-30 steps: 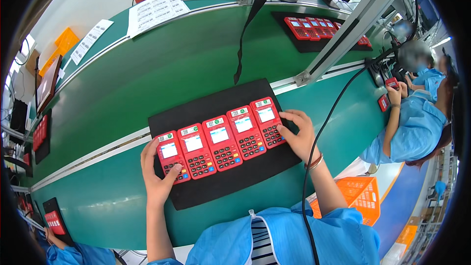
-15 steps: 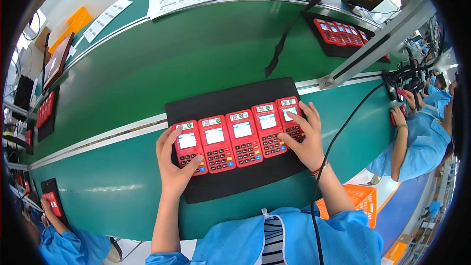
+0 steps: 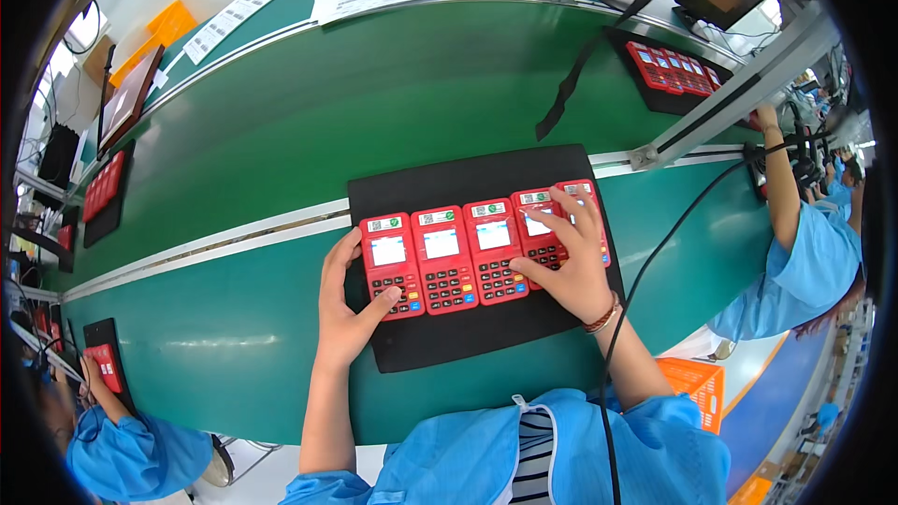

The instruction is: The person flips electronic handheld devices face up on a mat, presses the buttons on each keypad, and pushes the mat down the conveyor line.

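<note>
While the left hand (image 3: 344,313) rests open beside them, the open right hand (image 3: 563,257) seemingly covers the rightmost red keypad terminals (image 3: 442,257).

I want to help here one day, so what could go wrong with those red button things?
1. The right hand lies across two of the five red devices, so fingers might press keys by mistake.
2. The row sits loose on the black mat; the left hand at its end could push it crooked.
3. A black cable runs close by the right wrist and might snag.
</note>
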The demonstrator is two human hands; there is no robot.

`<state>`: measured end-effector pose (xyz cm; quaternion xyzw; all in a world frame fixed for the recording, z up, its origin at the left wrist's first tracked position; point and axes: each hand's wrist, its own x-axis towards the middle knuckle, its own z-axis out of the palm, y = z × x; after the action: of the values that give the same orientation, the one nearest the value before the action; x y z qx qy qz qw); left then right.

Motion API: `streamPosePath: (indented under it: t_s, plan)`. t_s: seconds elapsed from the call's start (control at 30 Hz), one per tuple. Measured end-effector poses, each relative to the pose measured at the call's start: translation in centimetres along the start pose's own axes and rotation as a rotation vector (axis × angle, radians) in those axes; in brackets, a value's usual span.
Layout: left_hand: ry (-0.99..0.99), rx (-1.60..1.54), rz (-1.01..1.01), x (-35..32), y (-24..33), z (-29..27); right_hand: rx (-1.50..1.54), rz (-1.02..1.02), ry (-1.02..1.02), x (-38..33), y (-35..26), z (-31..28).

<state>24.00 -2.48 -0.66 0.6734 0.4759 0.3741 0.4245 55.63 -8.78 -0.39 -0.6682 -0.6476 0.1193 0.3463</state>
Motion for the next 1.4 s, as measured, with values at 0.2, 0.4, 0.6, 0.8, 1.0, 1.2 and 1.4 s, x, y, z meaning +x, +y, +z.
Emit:
streamPosePath:
  t_s: [0.2, 0.4, 0.6, 0.8, 1.0, 1.2, 1.4]
  plan:
    - [0.048, 0.114, 0.077, -0.1, 0.5, 1.0, -0.053, -0.022, 0.009, 0.0, 0.0, -0.2]
    - [-0.018, 0.07, 0.02, -0.1, 0.2, 0.1, 0.008, -0.055, 0.004, 0.1, -2.0, 0.5]
    - [-0.098, 0.06, 0.015, -0.2, 0.7, -0.5, 0.109, -0.152, -0.163, 0.9, -5.0, 2.9]
    - [-0.117, 0.09, 0.027, 0.1, 1.1, -0.4, 0.092, -0.158, -0.174, 0.8, -4.5, 3.2]
    - [-0.062, 0.069, 0.063, -0.1, 0.4, 0.0, 0.149, -0.094, -0.103, 0.9, -4.6, 3.9]
    - [0.014, 0.09, 0.059, -0.1, 0.6, 0.9, 0.091, -0.137, -0.008, 0.7, -4.8, 4.6]
    - [0.019, 0.059, 0.071, 0.0, 0.1, 0.8, 0.1, -0.177, 0.002, 0.6, -4.4, 4.8]
